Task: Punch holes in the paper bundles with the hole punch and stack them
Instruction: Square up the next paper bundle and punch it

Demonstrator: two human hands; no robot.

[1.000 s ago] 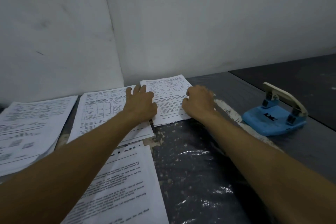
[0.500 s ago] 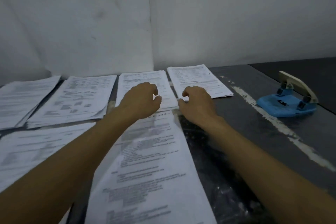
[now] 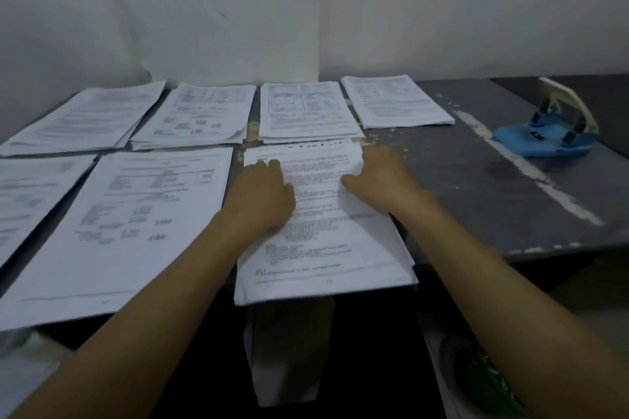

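Observation:
Several printed paper bundles lie on the grey table. The near middle bundle (image 3: 323,241) hangs a little over the table's front edge. My left hand (image 3: 262,194) rests flat on its left side. My right hand (image 3: 377,177) touches its upper right part, thumb on the page, fingers at the right edge. Whether either hand grips the sheets is unclear. Further back lie the far right bundle (image 3: 394,102) and its neighbour (image 3: 303,112). The blue hole punch (image 3: 548,129) with a cream lever sits far right, apart from both hands.
More bundles lie left: a large near one (image 3: 129,224), another (image 3: 200,116) behind it and one (image 3: 85,119) at far left. White walls meet in a corner behind the table (image 3: 493,187). A white paint streak crosses it. Something green (image 3: 483,381) sits below the front edge.
Both hands have pulled back from the far right bundle to the near middle bundle and now lie on it. The view has tilted down and left, showing more bundles.

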